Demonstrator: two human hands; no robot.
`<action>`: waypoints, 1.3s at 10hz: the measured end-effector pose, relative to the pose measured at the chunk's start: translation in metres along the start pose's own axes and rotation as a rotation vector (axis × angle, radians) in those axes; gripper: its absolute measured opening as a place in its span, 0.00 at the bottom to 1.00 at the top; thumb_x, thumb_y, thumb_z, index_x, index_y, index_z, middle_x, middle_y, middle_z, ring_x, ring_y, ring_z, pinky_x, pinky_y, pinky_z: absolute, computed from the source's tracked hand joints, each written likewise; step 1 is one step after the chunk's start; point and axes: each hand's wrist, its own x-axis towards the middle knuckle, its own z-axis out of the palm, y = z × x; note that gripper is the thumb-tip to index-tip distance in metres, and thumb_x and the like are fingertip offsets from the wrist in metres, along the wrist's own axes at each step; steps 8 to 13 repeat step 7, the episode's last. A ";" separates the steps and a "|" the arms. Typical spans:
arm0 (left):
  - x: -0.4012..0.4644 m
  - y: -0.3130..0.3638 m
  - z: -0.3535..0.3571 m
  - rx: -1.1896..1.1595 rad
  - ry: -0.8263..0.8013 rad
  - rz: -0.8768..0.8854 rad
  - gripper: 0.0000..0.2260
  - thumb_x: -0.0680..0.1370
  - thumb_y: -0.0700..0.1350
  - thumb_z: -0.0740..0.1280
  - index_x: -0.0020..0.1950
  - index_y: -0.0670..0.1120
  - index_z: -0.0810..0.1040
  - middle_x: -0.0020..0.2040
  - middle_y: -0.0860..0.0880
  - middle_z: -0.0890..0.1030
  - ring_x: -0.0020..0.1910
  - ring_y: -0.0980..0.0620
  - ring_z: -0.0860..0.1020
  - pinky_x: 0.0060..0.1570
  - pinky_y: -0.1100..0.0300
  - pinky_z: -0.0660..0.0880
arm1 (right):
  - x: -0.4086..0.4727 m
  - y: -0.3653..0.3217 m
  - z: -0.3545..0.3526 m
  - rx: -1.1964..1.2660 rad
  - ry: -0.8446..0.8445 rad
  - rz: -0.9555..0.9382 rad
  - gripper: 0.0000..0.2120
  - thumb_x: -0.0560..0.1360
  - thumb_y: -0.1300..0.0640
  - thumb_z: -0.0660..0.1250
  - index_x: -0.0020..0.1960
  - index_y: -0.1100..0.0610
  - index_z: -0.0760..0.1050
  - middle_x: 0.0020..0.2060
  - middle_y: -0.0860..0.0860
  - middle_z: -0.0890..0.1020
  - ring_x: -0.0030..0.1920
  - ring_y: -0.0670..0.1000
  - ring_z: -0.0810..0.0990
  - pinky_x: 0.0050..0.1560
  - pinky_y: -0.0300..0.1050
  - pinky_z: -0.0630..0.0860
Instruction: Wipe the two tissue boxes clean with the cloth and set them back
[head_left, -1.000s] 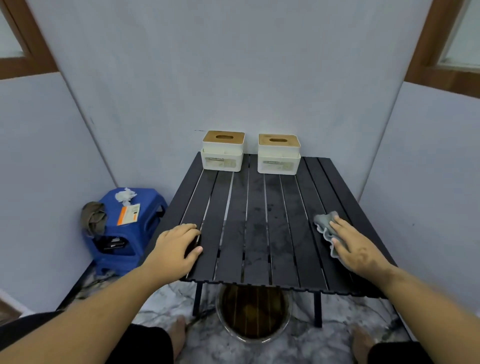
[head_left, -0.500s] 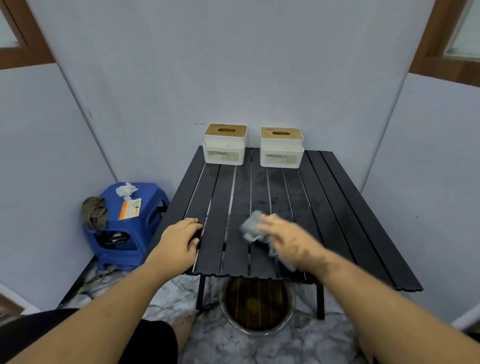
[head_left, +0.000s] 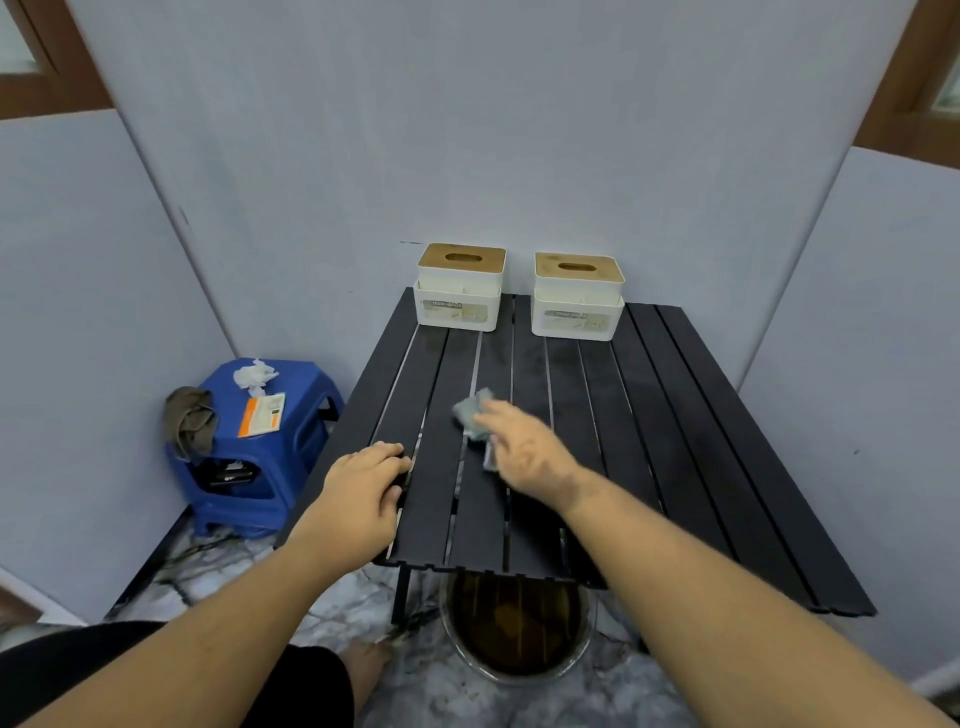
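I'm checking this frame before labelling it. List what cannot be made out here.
- Right hand, head view: motion blur hides how the fingers lie on the cloth.
- Cloth: partly covered by that hand, so its full shape is hidden.
- Labels on the tissue boxes: print too small to read.
- Backs of both boxes: turned away from the camera.
- Bucket under the table: its far part is hidden by the slats.

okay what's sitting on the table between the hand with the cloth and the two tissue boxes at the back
Nothing. In the head view, only bare black slats of the table lie between the right hand holding the cloth and the tissue boxes.
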 end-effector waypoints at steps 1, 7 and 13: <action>0.001 0.002 -0.001 0.002 -0.006 -0.007 0.17 0.79 0.37 0.66 0.68 0.44 0.80 0.71 0.48 0.76 0.71 0.47 0.73 0.72 0.50 0.64 | -0.040 -0.032 -0.002 0.053 -0.137 -0.045 0.21 0.80 0.59 0.55 0.70 0.57 0.74 0.73 0.55 0.70 0.73 0.52 0.68 0.75 0.46 0.63; 0.004 0.012 -0.011 0.000 -0.074 -0.078 0.17 0.81 0.38 0.64 0.71 0.43 0.77 0.75 0.47 0.73 0.73 0.46 0.70 0.75 0.49 0.65 | -0.181 0.125 -0.141 -0.123 0.110 0.544 0.20 0.79 0.62 0.65 0.71 0.60 0.71 0.73 0.57 0.69 0.76 0.59 0.63 0.74 0.41 0.52; 0.004 0.012 -0.011 0.000 -0.074 -0.078 0.17 0.81 0.38 0.64 0.71 0.43 0.77 0.75 0.47 0.73 0.73 0.46 0.70 0.75 0.49 0.65 | -0.181 0.125 -0.141 -0.123 0.110 0.544 0.20 0.79 0.62 0.65 0.71 0.60 0.71 0.73 0.57 0.69 0.76 0.59 0.63 0.74 0.41 0.52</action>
